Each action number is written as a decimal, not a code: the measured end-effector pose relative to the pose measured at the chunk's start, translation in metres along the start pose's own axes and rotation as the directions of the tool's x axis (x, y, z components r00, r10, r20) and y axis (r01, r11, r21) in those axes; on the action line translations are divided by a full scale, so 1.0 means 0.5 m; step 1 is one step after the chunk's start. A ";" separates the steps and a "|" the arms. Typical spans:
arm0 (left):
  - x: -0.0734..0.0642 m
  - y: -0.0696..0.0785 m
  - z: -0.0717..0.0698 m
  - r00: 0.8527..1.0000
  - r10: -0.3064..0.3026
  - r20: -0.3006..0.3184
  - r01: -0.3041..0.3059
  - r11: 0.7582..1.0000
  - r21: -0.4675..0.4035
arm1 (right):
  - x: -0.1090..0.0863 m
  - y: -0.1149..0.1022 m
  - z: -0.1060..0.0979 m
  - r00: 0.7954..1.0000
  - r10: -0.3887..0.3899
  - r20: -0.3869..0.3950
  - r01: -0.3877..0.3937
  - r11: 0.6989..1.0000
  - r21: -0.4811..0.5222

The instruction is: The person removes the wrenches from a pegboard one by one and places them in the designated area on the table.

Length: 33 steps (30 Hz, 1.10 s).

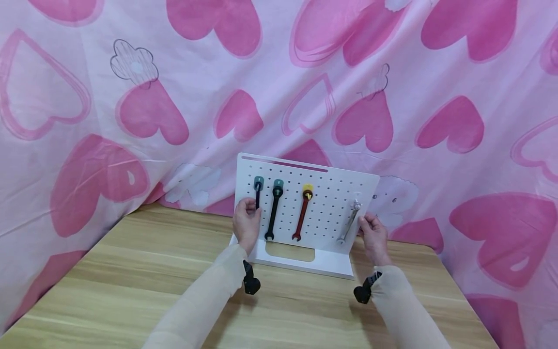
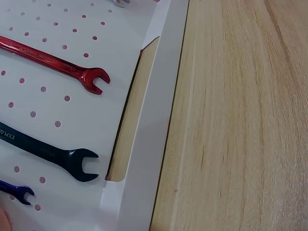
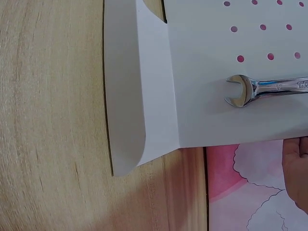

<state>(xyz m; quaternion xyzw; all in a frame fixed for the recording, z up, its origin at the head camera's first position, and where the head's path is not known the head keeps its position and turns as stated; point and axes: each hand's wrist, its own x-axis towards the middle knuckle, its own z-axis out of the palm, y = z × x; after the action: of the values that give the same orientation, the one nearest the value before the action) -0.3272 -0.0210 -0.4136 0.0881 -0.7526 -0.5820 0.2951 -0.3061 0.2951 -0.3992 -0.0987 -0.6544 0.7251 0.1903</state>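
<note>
A white pegboard (image 1: 329, 208) stands upright on its base on the table. My left hand (image 1: 247, 223) is at its left side with fingers curled, gripping near the edge; the fingertips are partly hidden. Beside those fingers hangs a small dark blue wrench (image 2: 17, 190). My right hand (image 1: 374, 236) pinches the right edge, thumb toward the front. Close to it hangs a silver wrench (image 3: 269, 88). Between the hands hang a dark green wrench (image 1: 273, 213) and a red wrench (image 1: 302, 215), open ends down.
The wooden table (image 1: 131, 271) reaches out around the pegboard. A pink curtain with hearts (image 1: 270, 87) hangs behind it. The pegboard's white base (image 2: 144, 144) has a cutout showing the wood. Each wrist wears a black camera (image 1: 251, 281).
</note>
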 end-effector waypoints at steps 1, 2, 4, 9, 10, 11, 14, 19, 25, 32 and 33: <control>0.000 0.000 0.000 1.000 -0.001 -0.001 0.001 1.000 -0.001 | 0.000 0.000 0.000 1.000 0.000 -0.001 0.000 1.000 -0.001; 0.000 -0.001 -0.001 1.000 -0.002 -0.001 0.002 1.000 0.000 | -0.001 0.000 0.001 1.000 0.003 -0.005 -0.003 1.000 0.001; 0.000 -0.002 -0.001 1.000 -0.002 0.001 0.002 1.000 -0.002 | -0.002 0.000 0.001 1.000 0.006 -0.005 -0.006 1.000 -0.009; 0.000 -0.003 -0.003 1.000 0.007 0.013 -0.007 1.000 -0.009 | -0.004 0.000 0.002 1.000 0.019 -0.006 -0.019 0.999 -0.027; 0.000 -0.003 -0.003 1.000 0.008 0.017 -0.008 1.000 -0.010 | -0.004 0.000 0.002 1.000 0.020 -0.004 -0.020 0.999 -0.029; 0.000 -0.003 -0.004 1.000 0.008 0.020 -0.008 1.000 -0.012 | -0.004 0.000 0.003 1.000 0.022 -0.008 -0.022 1.000 -0.020; 0.000 -0.003 -0.005 0.999 0.015 0.032 -0.015 1.000 -0.009 | -0.005 0.000 0.005 1.000 0.021 -0.003 -0.021 1.000 -0.018; 0.002 -0.004 -0.005 0.999 0.025 0.048 -0.024 1.000 -0.016 | -0.006 0.001 0.006 1.000 0.020 -0.004 -0.020 1.000 -0.004; 0.003 -0.003 -0.005 0.998 0.021 0.066 -0.020 1.000 -0.017 | -0.007 0.000 0.002 1.000 0.005 0.010 -0.005 1.000 0.017; 0.002 0.000 -0.014 0.994 -0.014 0.104 0.015 1.000 -0.008 | -0.006 -0.004 0.002 1.000 0.015 0.005 -0.015 1.000 0.000; 0.003 -0.001 -0.016 0.994 -0.015 0.111 0.016 1.000 -0.010 | -0.006 -0.004 0.002 1.000 0.018 0.001 -0.018 1.000 -0.003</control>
<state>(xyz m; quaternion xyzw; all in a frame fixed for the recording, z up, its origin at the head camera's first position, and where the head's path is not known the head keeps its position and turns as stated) -0.3241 -0.0281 -0.4124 0.0596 -0.7640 -0.5924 0.2487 -0.3037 0.2930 -0.3974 -0.1042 -0.6547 0.7259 0.1832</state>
